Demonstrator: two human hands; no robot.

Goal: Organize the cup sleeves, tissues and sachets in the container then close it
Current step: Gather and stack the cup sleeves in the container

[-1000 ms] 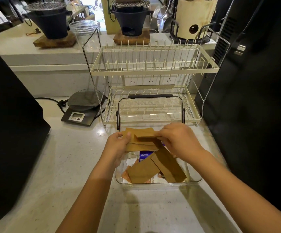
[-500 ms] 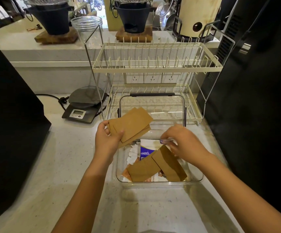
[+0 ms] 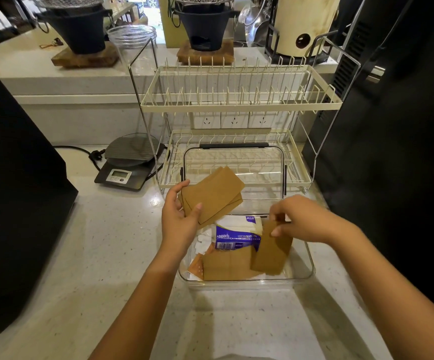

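A clear plastic container [image 3: 310,268] sits on the counter, its clear lid [image 3: 234,162] standing open behind it. My left hand [image 3: 178,219] holds a small stack of brown cup sleeves [image 3: 215,194] above the container's back left corner. My right hand [image 3: 301,219] pinches the top edge of one brown cup sleeve [image 3: 271,252] and tilts it up inside the container at the right. Another sleeve [image 3: 227,265] lies flat at the front. A purple and white tissue pack [image 3: 236,236], white tissues [image 3: 201,241] and an orange sachet [image 3: 196,267] lie inside.
A cream two-tier dish rack [image 3: 239,105] stands right behind the container. A black kitchen scale [image 3: 127,162] sits to the left of it, with a cable. Black appliances flank the counter at left [image 3: 16,190] and right [image 3: 392,152].
My left hand drew the sleeve stack up and left, away from my right hand. My right hand dropped into the container and took hold of one sleeve, lifting its edge.
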